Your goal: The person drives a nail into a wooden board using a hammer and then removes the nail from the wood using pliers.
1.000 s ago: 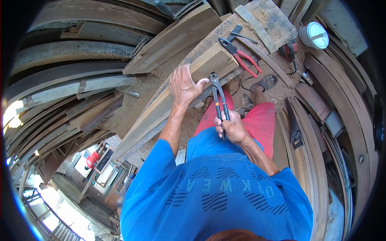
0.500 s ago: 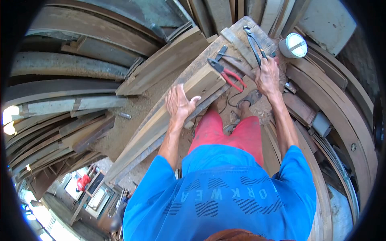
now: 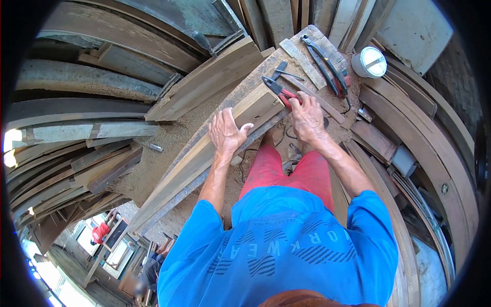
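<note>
My left hand (image 3: 226, 132) lies on a long wooden beam (image 3: 189, 163), fingers stretched over its top and thumb apart. My right hand (image 3: 308, 118) is closed around the red handles of a pair of pliers (image 3: 279, 91) at the beam's near end. The pliers' dark jaws point up and left, just past the beam's end. Behind them are a hammer-like dark metal head (image 3: 280, 69) and a thin metal rod (image 3: 291, 75). Long-handled dark pincers (image 3: 319, 57) rest on the workbench (image 3: 317, 36), apart from both hands.
A flat wooden strip (image 3: 302, 62) lies on the bench, with a white lidded bucket (image 3: 369, 62) beside it. Stacked boards (image 3: 87, 82) line the left, and more long planks (image 3: 424, 133) the right. A person in red (image 3: 101, 233) is at the lower left, another person (image 3: 151, 271) nearby.
My right hand has let go of the dark pincers, which now lie on the bench. It has moved left and down and taken hold of the red-handled pliers. My left hand stays on the beam.
</note>
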A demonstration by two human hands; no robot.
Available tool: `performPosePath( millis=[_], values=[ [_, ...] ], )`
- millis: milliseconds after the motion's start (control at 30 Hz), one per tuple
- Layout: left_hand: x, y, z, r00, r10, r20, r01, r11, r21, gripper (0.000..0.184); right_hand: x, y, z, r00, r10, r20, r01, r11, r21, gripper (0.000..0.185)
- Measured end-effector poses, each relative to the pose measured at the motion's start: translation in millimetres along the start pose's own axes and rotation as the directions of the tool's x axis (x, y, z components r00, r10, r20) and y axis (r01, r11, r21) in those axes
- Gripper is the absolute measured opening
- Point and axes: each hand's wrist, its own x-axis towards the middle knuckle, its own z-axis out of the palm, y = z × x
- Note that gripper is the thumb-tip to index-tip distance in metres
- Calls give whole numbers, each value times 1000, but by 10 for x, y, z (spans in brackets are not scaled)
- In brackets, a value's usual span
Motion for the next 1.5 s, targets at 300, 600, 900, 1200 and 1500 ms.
performPosePath(
  millis=[300, 600, 900, 1200, 1500],
  values=[
    [52, -81, 28, 1000, 1, 12, 0, 999, -50, 80, 91, 26, 230, 969, 121, 216, -134, 990, 47, 27],
    [-34, -20, 17, 1000, -13, -10, 13, 999, -36, 83, -981, -113, -226, 893, 103, 438, -450, 194, 872, 45],
    [-230, 208, 58, 993, -39, -112, 45, 997, 54, 79, -1206, -386, 32, 755, -207, 622, -655, -189, 732, 36],
    [-108, 100, 51, 996, 4, -93, 2, 998, 66, 81, -992, -225, 169, 738, -406, 539, -665, -572, 480, 30],
    [-51, 32, 29, 998, 1, -62, 1, 1000, 18, 83, -1011, -475, 218, 707, -386, 593, -671, -632, 388, 21]
  ],
)
